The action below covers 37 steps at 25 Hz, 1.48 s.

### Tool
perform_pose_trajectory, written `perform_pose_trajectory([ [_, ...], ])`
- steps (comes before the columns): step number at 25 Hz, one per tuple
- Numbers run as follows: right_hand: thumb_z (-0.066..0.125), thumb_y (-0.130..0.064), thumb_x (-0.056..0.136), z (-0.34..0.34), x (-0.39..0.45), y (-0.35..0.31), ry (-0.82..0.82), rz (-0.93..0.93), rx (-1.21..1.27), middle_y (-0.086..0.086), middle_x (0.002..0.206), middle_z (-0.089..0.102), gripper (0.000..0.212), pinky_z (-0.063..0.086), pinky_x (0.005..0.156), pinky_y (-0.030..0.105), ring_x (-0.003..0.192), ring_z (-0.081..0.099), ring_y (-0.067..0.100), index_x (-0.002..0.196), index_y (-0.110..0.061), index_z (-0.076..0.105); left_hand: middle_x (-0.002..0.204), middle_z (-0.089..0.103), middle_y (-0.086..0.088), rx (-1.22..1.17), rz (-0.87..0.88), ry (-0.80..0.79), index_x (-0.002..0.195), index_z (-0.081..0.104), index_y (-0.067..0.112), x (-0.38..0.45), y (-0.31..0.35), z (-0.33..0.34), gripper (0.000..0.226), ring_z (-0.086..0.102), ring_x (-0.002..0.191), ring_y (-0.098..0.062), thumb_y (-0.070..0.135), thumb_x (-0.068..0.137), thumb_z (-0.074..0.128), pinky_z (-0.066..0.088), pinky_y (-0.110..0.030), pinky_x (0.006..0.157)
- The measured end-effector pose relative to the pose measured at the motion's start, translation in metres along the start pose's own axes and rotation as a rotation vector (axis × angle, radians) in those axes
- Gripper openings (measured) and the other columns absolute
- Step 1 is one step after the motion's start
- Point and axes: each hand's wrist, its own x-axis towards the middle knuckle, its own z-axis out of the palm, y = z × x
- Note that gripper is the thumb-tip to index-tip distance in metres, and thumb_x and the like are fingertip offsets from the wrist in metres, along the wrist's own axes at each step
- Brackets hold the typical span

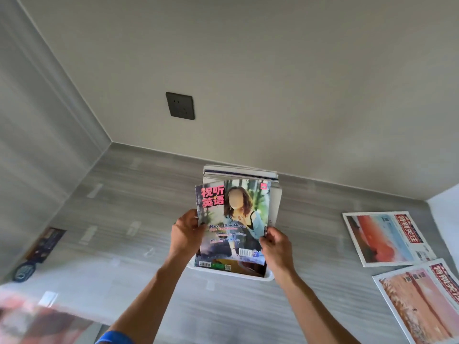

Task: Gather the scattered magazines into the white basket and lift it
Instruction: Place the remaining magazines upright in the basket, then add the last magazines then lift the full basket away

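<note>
both hands are holding a magazine [232, 219] in the middle of the frame, upright with its cover facing the camera, red chinese characters at its upper left and a barcode near its lower edge. the left hand [185, 232] is gripping the magazine's left edge, its fingers [192, 216] curled round that edge with the thumb on the cover. the right hand [277, 244] is pinching the magazine's right edge lower down, fingers closed on the paper. the bottom of the magazine is sitting inside the white basket [248, 274], whose near rim is showing just below the cover in the lower middle of the frame. more magazines [250, 173] are standing in the basket behind the held one, their top edges and spines showing above and to the right of it.

the basket is resting on a grey wood-grain floor [124, 194], close to the grey skirting at the foot of a pale wall [273, 70]. a dark wall socket [180, 105] is sitting on that wall, above and left of the basket.

at the right of the frame two papers with red mastheads are lying flat on the floor, well apart from the basket: one [387, 238] at mid-right, another [419, 301] below it at the lower right, partly cut by the frame edge. at the lower left a blurred reddish printed sheet [37, 319] is filling the corner, too smeared to read. a dark booklet [46, 244] is lying at the left edge near the side wall. a blue sleeve [115, 338] is showing at the bottom on the left arm.
</note>
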Motion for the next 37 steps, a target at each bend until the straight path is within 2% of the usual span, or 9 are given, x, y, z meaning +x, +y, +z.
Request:
perform_pose_trajectory([
  [3, 0.062, -0.003, 0.082, 0.006, -0.003, 0.020, 0.004, 0.067, -0.164, -0.004, 0.061, 0.062, 0.023, 0.037, 0.050, 0.028, 0.058, 0.053, 0.018, 0.066, -0.019, 0.059, 0.078, 0.077, 0.000, 0.095, 0.009, -0.055, 0.079, 0.071, 0.017, 0.000, -0.028, 0.010, 0.006, 0.069, 0.061, -0.009, 0.011, 0.079, 0.073, 0.057, -0.030, 0.053],
  [8, 0.059, -0.005, 0.084, 0.006, -0.006, 0.019, 0.023, 0.033, -0.267, 0.007, 0.084, 0.073, 0.010, 0.052, 0.067, 0.037, 0.074, 0.066, 0.024, 0.089, -0.007, 0.067, 0.086, 0.073, -0.007, 0.102, -0.064, -0.077, 0.089, 0.061, 0.008, -0.001, -0.034, 0.014, 0.012, 0.070, 0.074, -0.025, 0.008, 0.080, 0.069, 0.058, -0.040, 0.062],
  [12, 0.060, -0.002, 0.085, -0.025, -0.024, 0.029, 0.171, -0.030, -0.173, -0.002, 0.102, 0.070, 0.025, 0.056, 0.073, 0.032, 0.079, 0.068, 0.017, 0.107, -0.013, 0.064, 0.088, 0.052, 0.000, 0.154, 0.241, 0.153, 0.099, 0.049, 0.015, -0.031, 0.002, 0.022, 0.024, 0.052, 0.079, -0.023, 0.004, 0.080, 0.060, 0.043, -0.034, 0.068],
  [17, 0.060, -0.001, 0.085, -0.106, -0.046, 0.079, 0.234, 0.111, -0.179, 0.002, 0.113, 0.070, 0.030, 0.049, 0.075, 0.024, 0.075, 0.066, 0.014, 0.112, -0.014, 0.063, 0.094, 0.060, 0.006, 0.116, 0.462, -0.198, 0.101, 0.057, 0.019, -0.089, 0.066, 0.103, 0.022, 0.057, 0.087, -0.016, 0.015, 0.081, 0.050, 0.047, -0.030, 0.075],
  [21, 0.061, -0.009, 0.086, -0.204, -0.052, 0.128, 0.214, 0.277, -0.210, 0.000, 0.124, 0.063, 0.035, 0.046, 0.081, 0.024, 0.086, 0.063, 0.013, 0.121, -0.016, 0.058, 0.107, 0.061, 0.007, 0.144, 0.424, -0.482, 0.111, 0.059, 0.017, -0.127, 0.096, 0.194, 0.034, 0.059, 0.095, -0.015, 0.004, 0.079, 0.061, 0.051, -0.035, 0.082],
  [24, 0.063, -0.011, 0.086, -0.287, -0.053, 0.170, 0.318, 0.402, -0.245, 0.007, 0.125, 0.064, 0.032, 0.047, 0.089, 0.029, 0.102, 0.063, 0.023, 0.118, -0.012, 0.060, 0.109, 0.061, 0.012, 0.188, 0.392, -0.623, 0.112, 0.058, 0.023, -0.153, 0.111, 0.254, 0.034, 0.058, 0.098, -0.011, 0.008, 0.082, 0.061, 0.049, -0.029, 0.085],
  [28, 0.061, -0.031, 0.086, -0.347, -0.054, 0.219, 0.302, 0.504, -0.503, 0.007, 0.126, 0.057, 0.042, 0.049, 0.090, 0.034, 0.112, 0.057, 0.028, 0.124, -0.018, 0.052, 0.113, 0.063, 0.013, 0.256, 0.332, -0.746, 0.111, 0.058, 0.029, -0.184, 0.125, 0.321, 0.031, 0.057, 0.099, -0.006, 0.013, 0.084, 0.059, 0.042, -0.019, 0.083],
  [32, 0.073, -0.049, 0.077, -0.360, -0.049, 0.246, 0.594, 0.837, -0.265, 0.017, 0.118, 0.059, 0.065, 0.051, 0.085, 0.043, 0.107, 0.060, 0.038, 0.120, -0.007, 0.050, 0.113, 0.061, 0.014, 0.310, 0.232, -0.820, 0.108, 0.056, 0.033, -0.203, 0.131, 0.358, 0.027, 0.058, 0.101, -0.006, 0.017, 0.086, 0.058, 0.047, -0.027, 0.088],
  [37, 0.071, -0.040, 0.080, -0.369, -0.033, 0.259, 0.519, 0.825, -0.144, 0.012, 0.102, 0.070, 0.042, 0.049, 0.076, 0.033, 0.092, 0.066, 0.032, 0.105, -0.008, 0.059, 0.109, 0.062, 0.015, 0.332, 0.128, -0.790, 0.103, 0.056, 0.035, -0.204, 0.132, 0.365, 0.023, 0.058, 0.100, -0.004, 0.019, 0.087, 0.057, 0.050, -0.030, 0.088],
])
